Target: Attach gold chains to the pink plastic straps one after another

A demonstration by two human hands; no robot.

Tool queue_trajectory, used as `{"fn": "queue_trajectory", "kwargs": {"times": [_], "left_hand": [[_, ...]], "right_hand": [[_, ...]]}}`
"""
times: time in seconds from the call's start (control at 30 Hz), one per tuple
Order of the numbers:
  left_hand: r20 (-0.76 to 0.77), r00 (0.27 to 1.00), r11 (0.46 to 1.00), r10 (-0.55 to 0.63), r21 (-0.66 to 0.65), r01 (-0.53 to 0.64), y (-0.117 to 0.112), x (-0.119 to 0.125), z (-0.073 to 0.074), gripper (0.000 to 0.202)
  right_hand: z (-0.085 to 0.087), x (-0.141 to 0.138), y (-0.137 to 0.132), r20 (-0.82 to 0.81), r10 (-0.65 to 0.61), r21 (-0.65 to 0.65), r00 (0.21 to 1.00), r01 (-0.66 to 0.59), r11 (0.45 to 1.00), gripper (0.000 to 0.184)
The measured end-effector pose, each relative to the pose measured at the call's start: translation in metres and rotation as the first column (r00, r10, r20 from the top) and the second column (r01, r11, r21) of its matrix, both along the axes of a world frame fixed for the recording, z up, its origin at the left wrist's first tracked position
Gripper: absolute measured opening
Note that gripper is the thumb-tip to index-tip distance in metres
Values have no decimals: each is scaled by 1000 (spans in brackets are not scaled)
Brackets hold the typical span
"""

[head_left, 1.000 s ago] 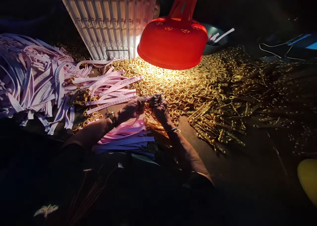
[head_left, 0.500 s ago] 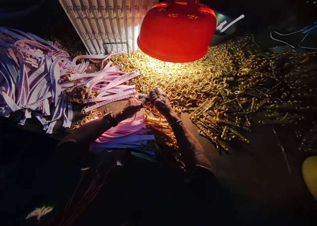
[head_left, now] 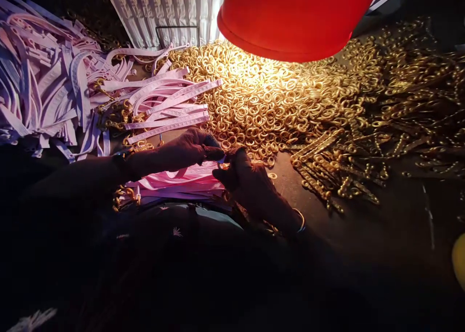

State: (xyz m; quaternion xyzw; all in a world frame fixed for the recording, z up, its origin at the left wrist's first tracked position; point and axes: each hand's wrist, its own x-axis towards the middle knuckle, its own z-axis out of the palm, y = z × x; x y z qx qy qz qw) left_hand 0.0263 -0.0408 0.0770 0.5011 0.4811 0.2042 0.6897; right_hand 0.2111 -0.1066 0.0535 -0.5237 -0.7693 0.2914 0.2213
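My left hand (head_left: 185,150) and my right hand (head_left: 247,179) meet fingertip to fingertip just above a stack of pink straps (head_left: 174,181) in front of me. Both hands are closed in a pinch. Between the fingertips a small gold ring (head_left: 223,165) and the end of a pink strap show faintly. A large heap of gold rings (head_left: 261,99) lies just beyond the hands under the lamp light. Each wrist wears a bangle.
A red lamp shade (head_left: 294,17) hangs over the heap at the top. Loose pink straps (head_left: 47,89) pile up at the left. Gold clasps and chains (head_left: 381,123) spread to the right. A white ribbed panel (head_left: 163,7) stands behind. A yellow object (head_left: 459,259) sits at the right edge.
The camera has dipped closer, so everything shifted up in view. My hands came down and toward me, from over the ring heap to above the pink strap stack, still pinched together.
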Motion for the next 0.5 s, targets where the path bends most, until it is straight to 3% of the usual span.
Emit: {"fn": "queue_trajectory", "kwargs": {"times": [0.23,0.37,0.5], "left_hand": [[138,990,993,-23,-115,39,-63,-14,-17,28],[178,981,987,72,-154,-44,-74,-12,-19,30],[186,975,971,120,-227,-77,-73,-8,-27,32]], "right_hand": [[-17,-9,-48,-8,-35,-44,999,35,998,25],[-16,-14,-48,-143,-69,-212,987,37,976,28],[-16,-19,-42,-238,-36,-241,971,-23,970,30]]}}
